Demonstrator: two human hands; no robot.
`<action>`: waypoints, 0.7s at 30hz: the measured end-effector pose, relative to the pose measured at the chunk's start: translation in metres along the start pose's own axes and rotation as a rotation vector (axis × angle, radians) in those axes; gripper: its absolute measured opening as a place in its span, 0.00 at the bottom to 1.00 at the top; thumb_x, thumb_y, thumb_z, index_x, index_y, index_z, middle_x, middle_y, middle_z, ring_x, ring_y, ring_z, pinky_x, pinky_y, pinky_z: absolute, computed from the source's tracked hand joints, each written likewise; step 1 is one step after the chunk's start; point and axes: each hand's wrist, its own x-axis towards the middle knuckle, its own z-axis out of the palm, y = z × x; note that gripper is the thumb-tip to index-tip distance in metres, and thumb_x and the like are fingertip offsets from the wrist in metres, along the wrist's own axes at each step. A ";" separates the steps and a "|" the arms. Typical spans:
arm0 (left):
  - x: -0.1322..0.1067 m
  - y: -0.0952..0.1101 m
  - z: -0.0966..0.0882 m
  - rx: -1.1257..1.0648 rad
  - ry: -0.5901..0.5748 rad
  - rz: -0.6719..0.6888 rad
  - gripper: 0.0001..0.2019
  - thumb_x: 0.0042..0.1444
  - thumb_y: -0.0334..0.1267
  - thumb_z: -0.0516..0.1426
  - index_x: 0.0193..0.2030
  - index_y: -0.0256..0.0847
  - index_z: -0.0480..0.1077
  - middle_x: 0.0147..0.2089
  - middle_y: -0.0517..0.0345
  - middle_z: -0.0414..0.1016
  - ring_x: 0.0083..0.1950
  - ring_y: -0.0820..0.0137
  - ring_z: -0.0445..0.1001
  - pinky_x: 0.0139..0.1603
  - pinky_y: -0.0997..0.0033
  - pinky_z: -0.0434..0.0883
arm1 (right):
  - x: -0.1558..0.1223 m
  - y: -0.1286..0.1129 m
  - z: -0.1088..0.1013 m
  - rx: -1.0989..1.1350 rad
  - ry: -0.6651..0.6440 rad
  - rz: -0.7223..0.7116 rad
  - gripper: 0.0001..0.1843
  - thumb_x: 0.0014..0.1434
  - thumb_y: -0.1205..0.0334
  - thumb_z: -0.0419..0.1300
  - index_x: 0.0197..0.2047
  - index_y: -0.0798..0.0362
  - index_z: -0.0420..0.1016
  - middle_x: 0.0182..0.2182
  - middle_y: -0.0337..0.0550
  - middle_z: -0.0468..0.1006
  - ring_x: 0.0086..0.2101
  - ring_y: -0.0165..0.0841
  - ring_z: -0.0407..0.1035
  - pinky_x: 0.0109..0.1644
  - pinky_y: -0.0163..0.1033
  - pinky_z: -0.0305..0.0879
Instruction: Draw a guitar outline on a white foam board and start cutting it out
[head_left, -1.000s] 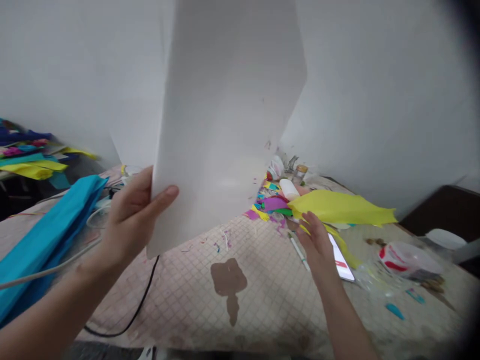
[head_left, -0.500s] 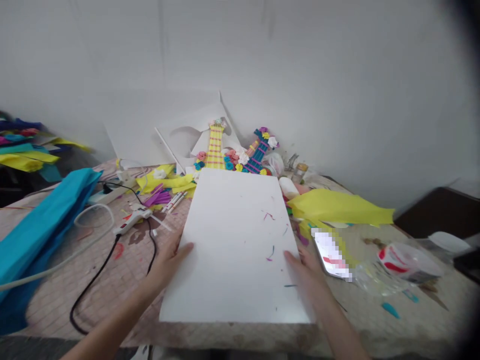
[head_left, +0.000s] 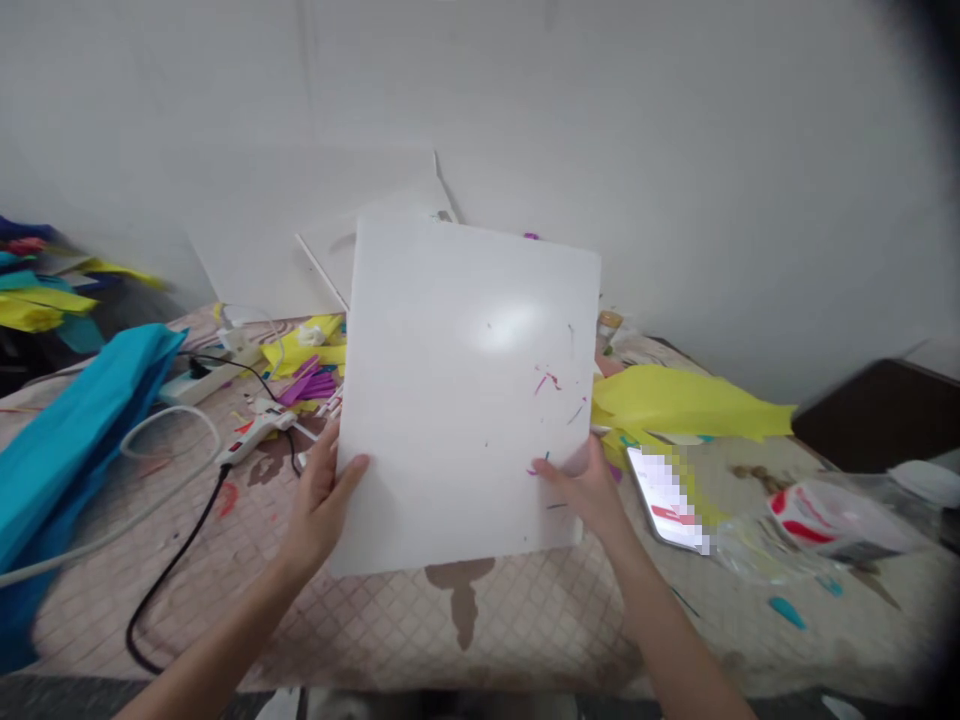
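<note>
While left hand [head_left: 319, 505] and right hand [head_left: 589, 492] grip opposite edges of white board [head_left: 442, 400], board tilted up before person, lower edge apparently clear of tabletop [head_left: 375, 625]; lifting done, coloured scraps [head_left: 553, 381] left on right half

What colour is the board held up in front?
The board is white, seen best in the head view, the only one here.

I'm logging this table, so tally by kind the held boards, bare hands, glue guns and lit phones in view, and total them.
Held white board: 1
Hands: 2 (left hand, right hand)
Glue gun: 1
Lit phone: 1
Total: 5
</note>
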 end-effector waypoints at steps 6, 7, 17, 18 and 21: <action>0.003 0.012 -0.008 -0.114 -0.005 -0.207 0.33 0.47 0.44 0.60 0.61 0.51 0.54 0.52 0.56 0.71 0.37 0.66 0.76 0.30 0.72 0.73 | -0.010 0.020 -0.062 -0.135 -0.457 0.169 0.46 0.40 0.54 0.67 0.61 0.50 0.54 0.44 0.48 0.72 0.34 0.37 0.71 0.39 0.44 0.68; 0.003 0.013 -0.010 -0.126 -0.006 -0.243 0.33 0.46 0.44 0.60 0.60 0.51 0.55 0.51 0.56 0.72 0.36 0.67 0.76 0.29 0.73 0.73 | -0.014 0.024 -0.071 -0.141 -0.473 0.182 0.42 0.42 0.53 0.66 0.59 0.51 0.58 0.43 0.48 0.73 0.34 0.37 0.71 0.40 0.44 0.68; -0.028 0.011 -0.011 -0.153 -0.034 -0.483 0.33 0.44 0.45 0.62 0.58 0.55 0.58 0.54 0.61 0.71 0.42 0.65 0.76 0.30 0.75 0.73 | -0.047 0.025 -0.053 0.078 -0.422 0.154 0.24 0.52 0.45 0.56 0.47 0.52 0.72 0.43 0.49 0.76 0.41 0.41 0.70 0.46 0.44 0.66; -0.032 0.012 -0.012 -0.138 -0.020 -0.497 0.33 0.44 0.45 0.62 0.58 0.54 0.59 0.54 0.62 0.71 0.43 0.65 0.75 0.31 0.76 0.73 | -0.049 0.026 -0.048 0.069 -0.440 0.133 0.23 0.52 0.45 0.56 0.45 0.52 0.73 0.41 0.49 0.76 0.40 0.40 0.70 0.46 0.43 0.66; -0.043 0.011 -0.020 -0.086 0.047 -0.524 0.33 0.40 0.47 0.64 0.56 0.53 0.62 0.53 0.63 0.72 0.45 0.66 0.75 0.35 0.78 0.73 | -0.046 0.033 -0.042 -0.131 -0.372 0.090 0.21 0.53 0.44 0.53 0.29 0.54 0.74 0.28 0.45 0.77 0.32 0.37 0.69 0.37 0.39 0.65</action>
